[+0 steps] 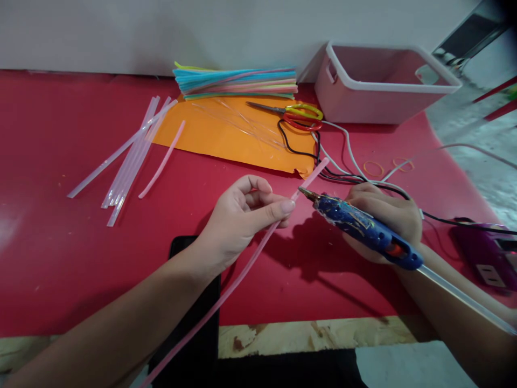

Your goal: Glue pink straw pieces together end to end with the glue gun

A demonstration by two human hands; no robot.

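My left hand (258, 207) pinches a long pink pipe cleaner (246, 268) near its upper end. The pipe cleaner slants from the upper right, past my fingers, down to the bottom edge of the view. In my right hand (383, 215) is a blue glue gun (359, 226), its body smeared with dried glue. A clear glue stick (464, 296) sticks out of its back end. The metal nozzle points left and lies at the pipe cleaner, just above my left fingertips; whether it touches I cannot tell.
An orange envelope (202, 134) bears scissors (299, 113) and thin clear strands. Behind lies a bundle of coloured pipe cleaners (238, 82). Glue sticks (131, 156) and a short pink piece (163, 159) lie left. A pink bin (363, 102), cords, rubber bands (374, 168) and a purple power strip (484, 258) are right.
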